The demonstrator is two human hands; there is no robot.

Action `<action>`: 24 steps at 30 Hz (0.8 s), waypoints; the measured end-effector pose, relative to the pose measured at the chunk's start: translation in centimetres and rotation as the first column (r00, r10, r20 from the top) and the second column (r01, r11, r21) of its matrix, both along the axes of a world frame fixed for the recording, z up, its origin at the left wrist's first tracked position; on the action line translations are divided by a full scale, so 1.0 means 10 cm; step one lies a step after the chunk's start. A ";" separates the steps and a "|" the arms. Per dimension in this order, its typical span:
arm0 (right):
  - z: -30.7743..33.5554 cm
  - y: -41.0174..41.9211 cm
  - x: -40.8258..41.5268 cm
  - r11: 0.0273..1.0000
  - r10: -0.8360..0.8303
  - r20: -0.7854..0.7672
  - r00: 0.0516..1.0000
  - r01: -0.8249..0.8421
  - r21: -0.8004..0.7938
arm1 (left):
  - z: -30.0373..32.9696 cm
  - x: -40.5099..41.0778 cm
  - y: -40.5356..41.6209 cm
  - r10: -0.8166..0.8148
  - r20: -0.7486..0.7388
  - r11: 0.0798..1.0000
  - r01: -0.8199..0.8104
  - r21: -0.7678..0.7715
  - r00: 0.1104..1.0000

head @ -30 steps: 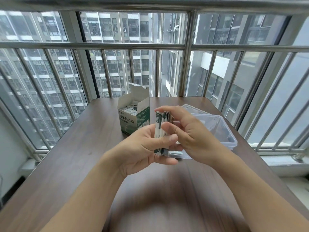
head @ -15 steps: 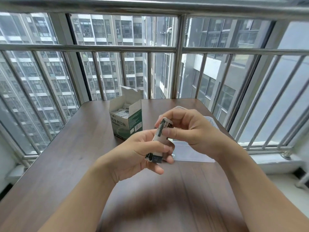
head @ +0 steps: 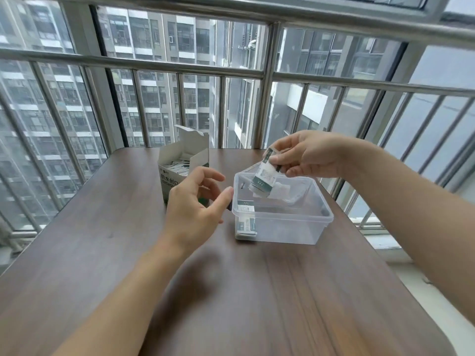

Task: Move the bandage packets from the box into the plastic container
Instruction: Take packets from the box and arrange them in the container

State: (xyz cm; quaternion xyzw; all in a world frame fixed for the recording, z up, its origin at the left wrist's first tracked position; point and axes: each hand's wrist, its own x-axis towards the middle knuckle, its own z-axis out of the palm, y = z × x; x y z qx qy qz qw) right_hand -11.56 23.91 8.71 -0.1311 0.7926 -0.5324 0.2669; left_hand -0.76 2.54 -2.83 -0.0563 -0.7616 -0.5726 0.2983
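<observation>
Dark wood grain runs across the table (head: pixel 108 253) under both your forearms, nearest the camera. Your left hand (head: pixel 195 201) hovers above it with the fingers loosely spread and the thumb out, holding nothing; its thumb tip comes close to the near left corner of the plastic container (head: pixel 295 224), though you cannot tell whether it touches. The clear container sits on the table right of centre, and one or more bandage packets, white with a green band, already lie against its left wall (head: pixel 246 215).

Above the container's far left part, your right hand (head: pixel 305 158) pinches a small bunch of bandage packets (head: pixel 264 176) by their upper end between thumb and fingers. The bunch hangs tilted, its lower end dipping below the rim and into the container. Something pale and see-through lies in the container just behind the bunch, too blurred to name.

Beyond your left hand stands the box (head: pixel 185 160), white and green, its top flap raised, with more packets showing inside. Your left hand covers part of its front.

Past the table edge runs a metal railing (head: pixel 264 73), and beyond it stand high-rise buildings (head: pixel 154 98).
</observation>
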 end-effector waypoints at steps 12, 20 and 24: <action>-0.17 -0.21 -0.27 0.841 0.180 0.050 0.982 -0.180 0.510 | -0.23 -0.05 -0.07 -0.172 0.038 0.900 0.172 -0.401 0.984; -0.50 -0.35 -0.18 0.728 0.201 0.032 0.979 -0.171 0.664 | -0.25 -0.07 -0.04 -0.182 -0.001 0.871 0.161 -0.463 0.983; -0.60 -0.40 -0.10 0.743 0.187 -0.010 0.982 -0.134 0.655 | -0.26 -0.08 -0.03 -0.164 -0.021 0.878 0.136 -0.458 0.986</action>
